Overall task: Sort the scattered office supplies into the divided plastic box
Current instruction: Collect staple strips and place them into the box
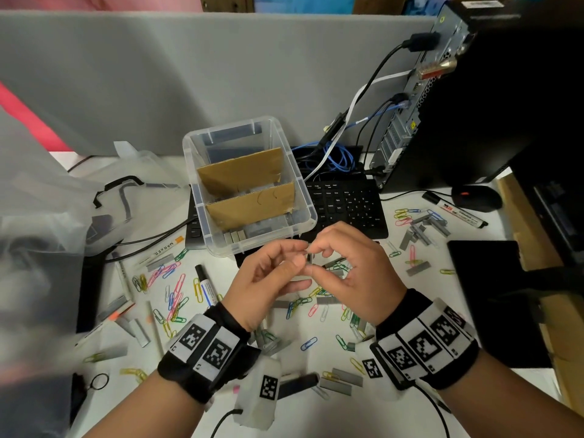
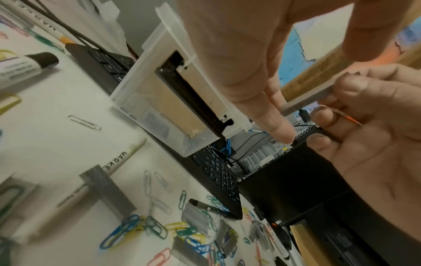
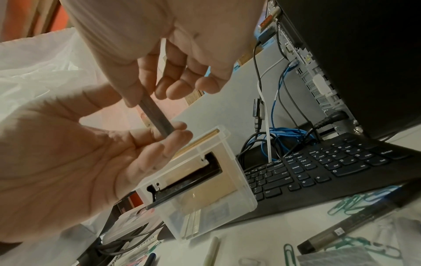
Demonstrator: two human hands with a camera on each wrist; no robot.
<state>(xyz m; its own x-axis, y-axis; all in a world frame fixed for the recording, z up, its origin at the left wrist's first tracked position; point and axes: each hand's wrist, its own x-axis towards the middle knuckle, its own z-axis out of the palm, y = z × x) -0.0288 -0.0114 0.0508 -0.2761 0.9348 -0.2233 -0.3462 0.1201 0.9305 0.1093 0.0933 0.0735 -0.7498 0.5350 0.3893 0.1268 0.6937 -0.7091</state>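
The clear plastic box (image 1: 301,213) with two cardboard dividers (image 1: 252,202) stands just beyond my hands; grey staple strips lie in its near compartment. Both hands meet in the air in front of it. My left hand (image 1: 300,255) and right hand (image 1: 316,257) pinch one short grey staple strip (image 1: 309,258) between them. In the right wrist view the right hand (image 3: 145,93) grips the upper end of the staple strip (image 3: 157,117) and the left hand (image 3: 174,133) holds the lower end. Coloured paper clips (image 1: 177,295), more staple strips (image 1: 422,230) and markers (image 1: 206,287) lie scattered on the white table.
A black keyboard (image 1: 346,205) lies under and right of the box. A computer tower (image 1: 474,105) with cables (image 1: 338,156) stands at the back right, a mouse (image 1: 477,197) and a marker (image 1: 456,211) before it. A plastic bag (image 1: 47,200) fills the left; a black pad (image 1: 493,295) lies right.
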